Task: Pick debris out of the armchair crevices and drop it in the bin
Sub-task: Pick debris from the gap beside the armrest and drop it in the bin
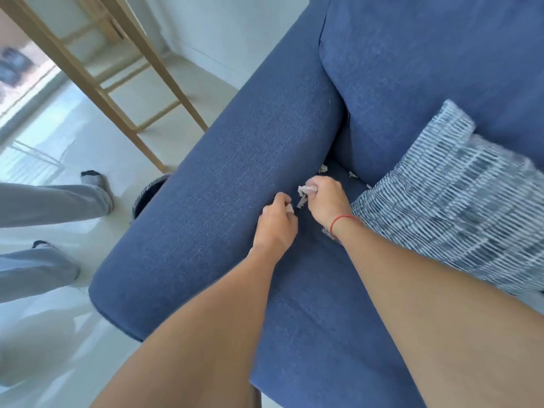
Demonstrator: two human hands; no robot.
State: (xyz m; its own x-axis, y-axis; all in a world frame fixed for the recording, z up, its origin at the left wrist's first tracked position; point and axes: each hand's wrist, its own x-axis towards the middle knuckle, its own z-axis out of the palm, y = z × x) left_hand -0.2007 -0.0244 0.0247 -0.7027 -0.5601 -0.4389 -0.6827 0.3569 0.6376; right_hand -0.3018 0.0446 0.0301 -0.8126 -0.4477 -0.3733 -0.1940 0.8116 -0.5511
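Observation:
A blue fabric armchair (253,172) fills the view. Both hands work at the crevice between its left armrest and the seat. My right hand (326,201), with a red string on the wrist, is shut on crumpled whitish paper scraps (306,190). My left hand (276,225) rests against the armrest's inner side, pinching a small pale scrap (290,208). More white scraps (323,169) lie deeper in the crevice, and one (352,174) sits on the seat by the back cushion. A dark bin (147,195) stands on the floor behind the armrest, mostly hidden.
A blue-and-white striped cushion (453,195) lies on the seat to the right of my hands. Another person's legs in grey trousers (53,201) stand on the pale floor at left. A wooden frame (123,92) stands behind the bin.

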